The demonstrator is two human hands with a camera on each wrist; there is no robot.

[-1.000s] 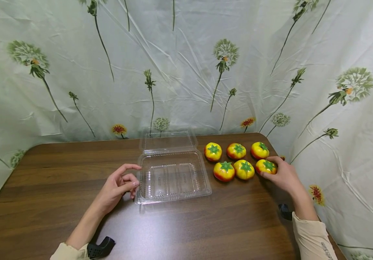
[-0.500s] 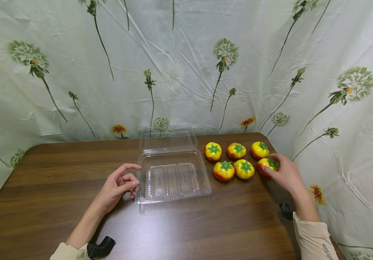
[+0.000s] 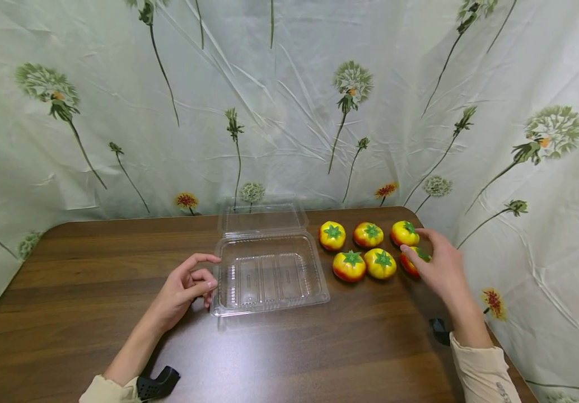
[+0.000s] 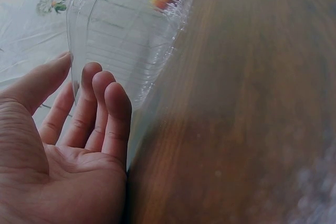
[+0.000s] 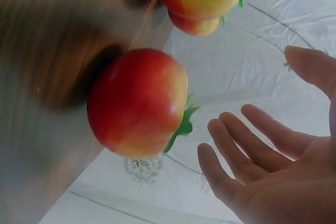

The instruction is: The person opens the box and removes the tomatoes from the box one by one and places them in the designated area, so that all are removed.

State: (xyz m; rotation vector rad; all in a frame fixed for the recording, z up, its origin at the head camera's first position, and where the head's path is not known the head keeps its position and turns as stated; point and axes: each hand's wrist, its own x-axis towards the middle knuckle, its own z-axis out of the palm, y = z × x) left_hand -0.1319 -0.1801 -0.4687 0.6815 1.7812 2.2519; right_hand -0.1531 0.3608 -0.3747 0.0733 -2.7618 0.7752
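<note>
At the clear plastic container (image 3: 269, 305), my left hand (image 3: 186, 288) holds the left rim. In the left wrist view the thumb tip meets the rim (image 4: 79, 30) and several fingers lie below it. On the right, my right hand (image 3: 443, 266) is spread beside a yellow-and-red toy fruit (image 3: 409, 265) with a green star-shaped top. Seen from the right wrist, a gap shows between the relaxed fingers (image 5: 236, 150) and that fruit (image 5: 136, 103). Several matching fruits, including a back right one (image 3: 403, 233), stand in two rows.
The container's transparent lid (image 3: 263, 219) is raised at the back, before the flower-patterned curtain (image 3: 289, 112). A brown wooden table (image 3: 289, 358) carries everything; its right edge runs beneath my right forearm. Black wrist devices (image 3: 158, 383) are worn on both arms.
My right hand first shifted the front right fruit slightly to the right, then let go and opened a little above it. The left hand and container have stayed put.
</note>
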